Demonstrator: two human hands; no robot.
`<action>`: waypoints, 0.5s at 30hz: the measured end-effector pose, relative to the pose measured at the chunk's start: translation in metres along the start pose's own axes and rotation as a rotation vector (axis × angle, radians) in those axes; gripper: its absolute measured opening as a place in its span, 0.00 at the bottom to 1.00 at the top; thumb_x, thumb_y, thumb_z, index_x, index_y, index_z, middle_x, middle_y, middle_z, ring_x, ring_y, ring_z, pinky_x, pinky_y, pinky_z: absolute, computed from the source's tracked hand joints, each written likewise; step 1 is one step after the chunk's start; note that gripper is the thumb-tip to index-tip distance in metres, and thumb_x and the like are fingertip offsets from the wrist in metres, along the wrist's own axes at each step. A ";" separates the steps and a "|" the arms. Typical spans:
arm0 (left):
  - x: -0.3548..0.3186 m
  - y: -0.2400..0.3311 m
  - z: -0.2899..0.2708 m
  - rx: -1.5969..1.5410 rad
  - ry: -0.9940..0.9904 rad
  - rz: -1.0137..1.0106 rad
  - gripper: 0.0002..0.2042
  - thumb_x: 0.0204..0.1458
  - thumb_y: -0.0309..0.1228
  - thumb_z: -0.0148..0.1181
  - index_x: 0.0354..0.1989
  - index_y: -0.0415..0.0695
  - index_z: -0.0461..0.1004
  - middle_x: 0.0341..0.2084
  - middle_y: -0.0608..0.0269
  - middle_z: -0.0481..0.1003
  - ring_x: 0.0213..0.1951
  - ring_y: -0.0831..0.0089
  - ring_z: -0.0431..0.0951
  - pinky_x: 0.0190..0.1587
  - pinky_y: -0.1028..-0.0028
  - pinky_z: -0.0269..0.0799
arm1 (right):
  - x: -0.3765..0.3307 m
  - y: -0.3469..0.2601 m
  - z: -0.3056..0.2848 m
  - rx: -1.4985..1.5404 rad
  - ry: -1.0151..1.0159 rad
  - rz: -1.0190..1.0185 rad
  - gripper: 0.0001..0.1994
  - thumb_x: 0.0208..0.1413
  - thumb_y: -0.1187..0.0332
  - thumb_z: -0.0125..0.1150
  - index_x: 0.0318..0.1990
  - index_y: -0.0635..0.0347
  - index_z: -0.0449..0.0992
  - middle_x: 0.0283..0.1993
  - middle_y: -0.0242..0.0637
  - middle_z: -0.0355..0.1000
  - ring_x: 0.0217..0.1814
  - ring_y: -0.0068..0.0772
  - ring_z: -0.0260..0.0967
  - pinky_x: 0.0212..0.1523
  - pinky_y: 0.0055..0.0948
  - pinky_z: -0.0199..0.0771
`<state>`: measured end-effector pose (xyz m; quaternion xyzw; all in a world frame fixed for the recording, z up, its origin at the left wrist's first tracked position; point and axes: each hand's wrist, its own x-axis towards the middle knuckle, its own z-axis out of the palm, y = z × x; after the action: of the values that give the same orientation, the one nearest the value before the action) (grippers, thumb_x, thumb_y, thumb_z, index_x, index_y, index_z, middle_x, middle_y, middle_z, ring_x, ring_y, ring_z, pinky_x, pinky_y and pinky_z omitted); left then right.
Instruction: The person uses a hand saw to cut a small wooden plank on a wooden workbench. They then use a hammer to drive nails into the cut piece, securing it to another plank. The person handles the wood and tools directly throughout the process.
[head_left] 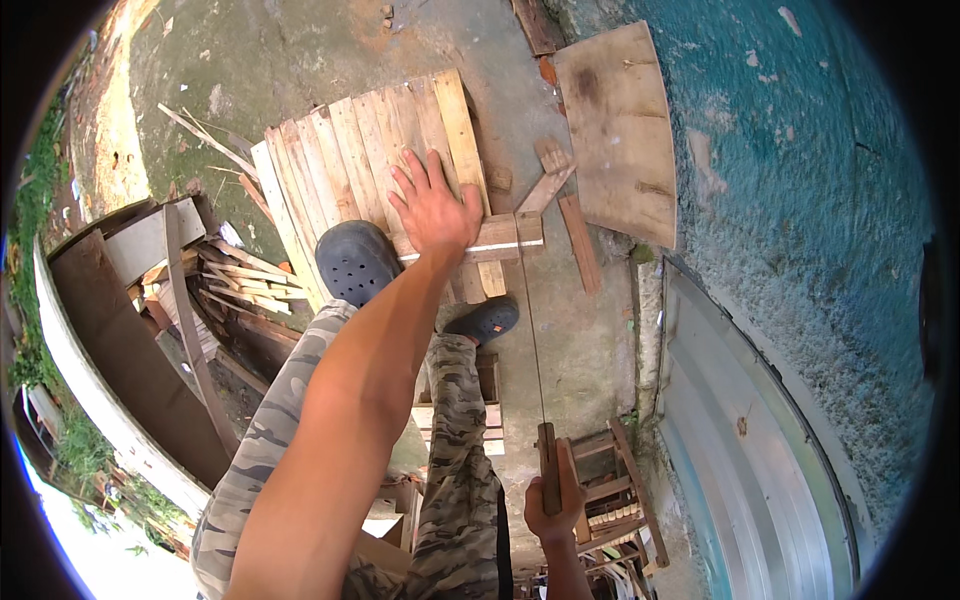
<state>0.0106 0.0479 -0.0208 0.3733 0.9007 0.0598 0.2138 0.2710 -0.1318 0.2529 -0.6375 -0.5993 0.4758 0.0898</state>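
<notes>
My left hand (435,207) lies flat with its fingers spread on a slatted wooden platform (345,150), its heel over a short plank (505,232). This plank lies across the platform and sticks out past its right edge. In my right hand (556,495), lower down, is the wooden handle of a handsaw (550,470). The saw's thin blade (534,340) shows nearly edge-on and reaches up to the plank's overhanging part; how deep it sits in the wood I cannot tell. My left foot, in a grey clog (357,262), is on the platform beside the plank.
At right, a wooden panel (622,130) leans by a blue wall (760,150), with a metal sheet (740,430) below. Wood offcuts (578,245) lie nearby. Scrap sticks (255,282) fill the left side. My other clog (485,320) is on the ground; a wooden frame (625,490) stands near my right hand.
</notes>
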 end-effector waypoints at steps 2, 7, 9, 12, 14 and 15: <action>0.004 0.000 0.000 0.018 0.015 0.015 0.38 0.55 0.47 0.52 0.74 0.43 0.56 0.76 0.42 0.46 0.76 0.37 0.44 0.75 0.42 0.38 | 0.046 0.004 0.021 0.040 0.019 -0.031 0.33 0.51 0.77 0.53 0.69 0.69 0.65 0.50 0.52 0.81 0.28 0.30 0.81 0.31 0.25 0.78; 0.003 0.004 -0.002 0.042 0.012 0.008 0.37 0.56 0.46 0.52 0.74 0.44 0.57 0.76 0.41 0.47 0.76 0.37 0.44 0.75 0.42 0.40 | 0.237 0.033 0.116 0.250 0.150 -0.062 0.31 0.52 0.75 0.56 0.68 0.65 0.68 0.22 0.43 0.70 0.21 0.20 0.64 0.25 0.26 0.69; 0.002 0.003 -0.002 0.014 -0.004 0.003 0.39 0.55 0.47 0.52 0.75 0.43 0.55 0.77 0.41 0.46 0.76 0.38 0.42 0.75 0.42 0.38 | 0.230 0.035 0.113 0.203 0.104 -0.011 0.32 0.52 0.75 0.56 0.69 0.64 0.67 0.24 0.44 0.72 0.20 0.21 0.66 0.26 0.27 0.71; 0.001 0.001 -0.001 -0.001 -0.014 0.001 0.39 0.55 0.47 0.52 0.75 0.43 0.55 0.77 0.42 0.45 0.76 0.38 0.42 0.75 0.42 0.37 | 0.104 0.023 0.056 0.192 0.013 0.109 0.33 0.52 0.76 0.56 0.70 0.66 0.66 0.35 0.46 0.82 0.23 0.27 0.75 0.29 0.24 0.74; 0.002 0.000 0.000 0.003 -0.008 0.002 0.39 0.55 0.47 0.51 0.75 0.43 0.55 0.77 0.42 0.46 0.76 0.38 0.43 0.75 0.42 0.37 | 0.030 0.012 0.019 0.061 -0.012 0.095 0.32 0.52 0.78 0.54 0.68 0.70 0.66 0.49 0.51 0.82 0.29 0.30 0.82 0.30 0.23 0.77; 0.002 0.000 0.000 0.002 -0.005 0.003 0.39 0.55 0.47 0.51 0.75 0.43 0.55 0.77 0.42 0.46 0.76 0.37 0.43 0.75 0.42 0.37 | 0.011 0.006 0.009 0.044 -0.006 0.037 0.32 0.51 0.78 0.53 0.68 0.71 0.66 0.53 0.53 0.80 0.30 0.30 0.83 0.31 0.23 0.78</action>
<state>0.0096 0.0487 -0.0219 0.3748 0.8998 0.0583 0.2156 0.2667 -0.1280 0.2379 -0.6448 -0.5771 0.4925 0.0932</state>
